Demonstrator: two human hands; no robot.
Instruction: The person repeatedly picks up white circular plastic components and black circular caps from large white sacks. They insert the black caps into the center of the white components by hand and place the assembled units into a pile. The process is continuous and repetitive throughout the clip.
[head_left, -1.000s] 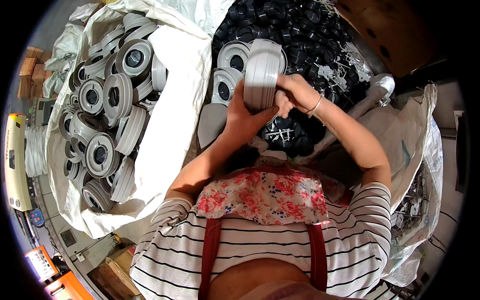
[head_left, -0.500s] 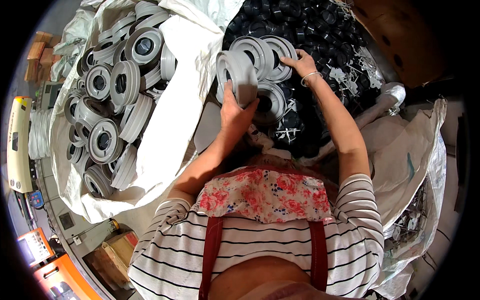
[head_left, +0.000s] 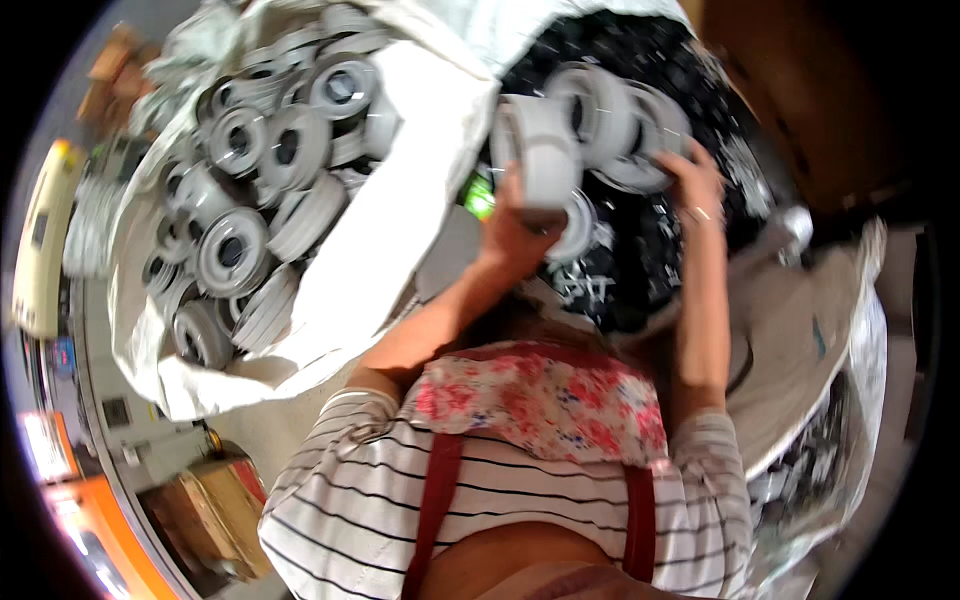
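My left hand is wrapped round a stack of grey flanged plastic rings, tilted on its side above a heap of small black plastic parts. My right hand has its fingers closed on the edge of another grey flanged ring. Between the two hands stands a further grey ring, close against both held pieces. Partly hidden beneath my left hand is one more grey ring. Motion blurs the hands and the rings.
On the left, a white sack bulges with many grey rings. A brown cardboard box stands at the far right, above a pale sack. At the left edge are orange equipment and a cardboard box.
The whole view has swung, so the scene sits differently in the picture. The rings at my hands have tipped more onto their sides, and both hands have kept their hold.
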